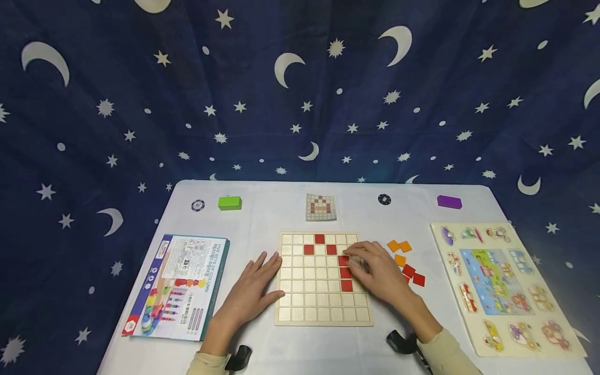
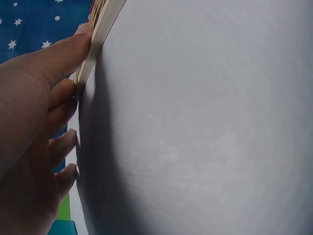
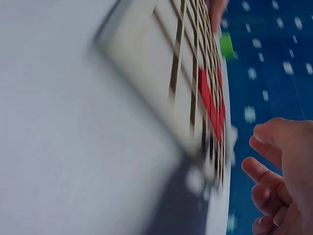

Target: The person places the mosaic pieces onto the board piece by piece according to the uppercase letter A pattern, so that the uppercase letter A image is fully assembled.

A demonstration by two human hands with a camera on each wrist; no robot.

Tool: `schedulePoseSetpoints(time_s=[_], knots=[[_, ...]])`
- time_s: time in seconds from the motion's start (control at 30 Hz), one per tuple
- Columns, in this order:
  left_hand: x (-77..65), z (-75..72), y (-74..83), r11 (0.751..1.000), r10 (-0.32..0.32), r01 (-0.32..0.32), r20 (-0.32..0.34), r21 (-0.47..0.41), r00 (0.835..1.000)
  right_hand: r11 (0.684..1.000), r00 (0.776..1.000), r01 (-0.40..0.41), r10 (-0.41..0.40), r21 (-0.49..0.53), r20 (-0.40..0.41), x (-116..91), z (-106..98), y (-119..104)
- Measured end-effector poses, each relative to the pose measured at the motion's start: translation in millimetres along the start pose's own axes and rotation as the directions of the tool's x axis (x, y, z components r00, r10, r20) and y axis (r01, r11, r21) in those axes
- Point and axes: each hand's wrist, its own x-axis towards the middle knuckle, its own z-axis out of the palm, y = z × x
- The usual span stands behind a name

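Observation:
A square wooden grid board (image 1: 304, 300) lies in front of me. Red square tiles (image 1: 319, 238) fill several of its cells at the top and down the right side. My left hand (image 1: 249, 292) rests along the board's left edge, fingers extended; in the left wrist view its thumb (image 2: 63, 56) touches the board's side. Over the right edge, my right hand (image 1: 378, 273) has its fingertips close above the column of red tiles. The right wrist view shows those fingers (image 3: 266, 174) loosely bent, with nothing visible between them.
Loose orange tiles (image 1: 400, 260) and red tiles (image 1: 419, 280) lie right of the board. Behind it is a small pattern card (image 1: 321, 216). A boxed bead set (image 1: 187, 291) sits left, a picture puzzle board (image 1: 454, 260) right. Green (image 1: 229, 203) and purple blocks (image 1: 449, 202) stand at the back.

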Motion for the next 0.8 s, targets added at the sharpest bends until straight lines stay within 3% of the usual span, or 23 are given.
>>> schedulePoseSetpoints(time_s=[0.23, 0.4, 0.53, 0.8], knots=[[-1.1, -1.7, 1.9, 1.000, -0.004, 0.004, 0.000, 0.003, 1.000, 0.993, 0.986, -0.099, 0.089, -0.060, -0.141, -49, -43, 51], [-1.6, -3.0, 2.3, 1.000, -0.007, 0.007, -0.005, 0.001, 1.000, 0.971, 0.974, -0.216, 0.207, -0.105, -0.094, -75, -65, 71], [-2.2, -4.0, 2.0, 1.000, -0.011, 0.011, -0.004, -0.007, 1.000, 0.955, 0.964, -0.267, 0.262, -0.131, -0.049, -85, -65, 80], [-1.3, -1.4, 0.7, 1.000, -0.003, 0.003, 0.005, 0.000, 1.000, 0.943, 0.955, -0.292, 0.280, -0.161, -0.093, -84, -68, 81]])
